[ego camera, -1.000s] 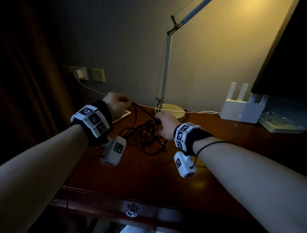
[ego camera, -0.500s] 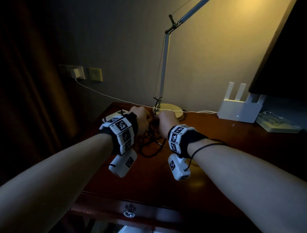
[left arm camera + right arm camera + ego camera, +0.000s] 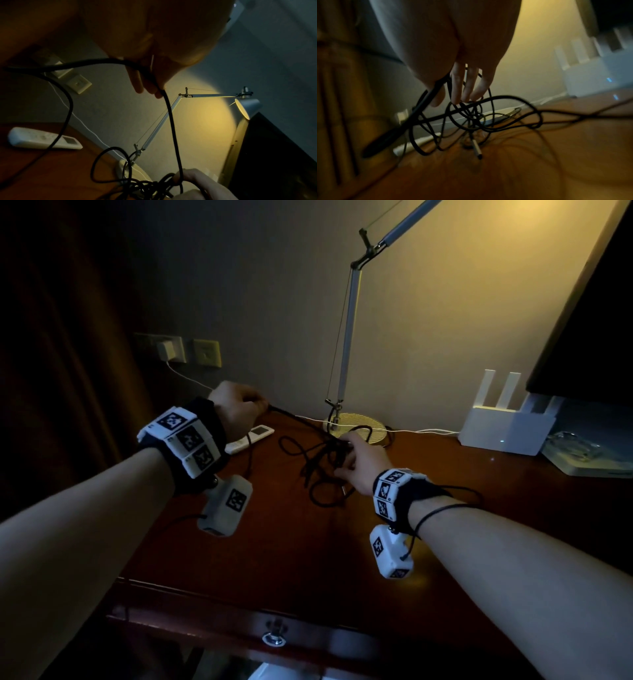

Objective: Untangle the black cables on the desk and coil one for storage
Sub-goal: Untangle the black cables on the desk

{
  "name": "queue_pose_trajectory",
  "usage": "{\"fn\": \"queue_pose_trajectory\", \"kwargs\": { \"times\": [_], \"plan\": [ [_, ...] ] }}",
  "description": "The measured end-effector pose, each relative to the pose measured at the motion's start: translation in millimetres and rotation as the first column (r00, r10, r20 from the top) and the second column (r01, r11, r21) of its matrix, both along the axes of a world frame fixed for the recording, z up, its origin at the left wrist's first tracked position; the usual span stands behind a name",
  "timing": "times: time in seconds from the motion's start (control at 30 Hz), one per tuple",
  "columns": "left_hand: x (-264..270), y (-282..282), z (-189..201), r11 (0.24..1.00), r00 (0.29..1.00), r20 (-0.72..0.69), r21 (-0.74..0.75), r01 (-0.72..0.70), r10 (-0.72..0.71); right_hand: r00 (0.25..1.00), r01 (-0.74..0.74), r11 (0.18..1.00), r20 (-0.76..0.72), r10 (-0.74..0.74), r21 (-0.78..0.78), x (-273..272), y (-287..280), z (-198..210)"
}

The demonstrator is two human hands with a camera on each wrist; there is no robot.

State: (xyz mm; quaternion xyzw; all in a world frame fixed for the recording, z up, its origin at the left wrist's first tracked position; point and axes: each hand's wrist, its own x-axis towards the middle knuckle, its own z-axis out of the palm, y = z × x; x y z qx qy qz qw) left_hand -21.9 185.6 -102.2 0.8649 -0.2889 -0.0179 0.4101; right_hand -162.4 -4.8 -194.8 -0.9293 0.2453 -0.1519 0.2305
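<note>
Cables point(image 3: 320, 463), black, knotted on desk point(image 3: 445, 508): left hand point(image 3: 236, 409) pinches one taut strand, right hand point(image 3: 359, 463) grips the knot; untangling begun, coiling not started.

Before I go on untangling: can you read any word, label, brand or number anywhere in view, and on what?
No readable text in any view.
Wrist bands: black-and-white square marker patterns only, no letters.
White remote: buttons and small screen, markings too blurred to read.
White router: one small light, no legible label.
Wall socket plates: nothing legible.
</note>
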Motion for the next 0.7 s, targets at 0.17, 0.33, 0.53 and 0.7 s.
{"fn": "queue_pose_trajectory", "kwargs": {
  "times": [0.17, 0.33, 0.53, 0.7],
  "plan": [
    [-0.6, -3.8, -14.8, 0.964, 0.990, 0.032, 0.226, -0.139, 0.135, 0.997, 0.039, 0.997, 0.058, -0.044, 0.072, 2.8, -0.8, 1.9],
    [-24.4, -25.1, -27.1, 0.921, 0.995, 0.095, 0.389, -0.030, -0.008, 1.000, -0.003, 1.000, 0.011, 0.003, -0.021, 7.3, 6.0, 8.2],
    [-50.9, -54.8, -33.7, 0.867, 0.976, 0.094, 0.482, 0.128, -0.196, 0.997, -0.073, 0.997, -0.031, 0.072, -0.018, 11.5, 11.8, 12.3],
    [-51.8, -59.9, -33.4, 0.824, 0.973, 0.150, 0.563, 0.062, -0.175, 0.996, -0.071, 0.992, -0.056, 0.065, -0.101, 6.9, 8.2, 9.7]
  ]
}}
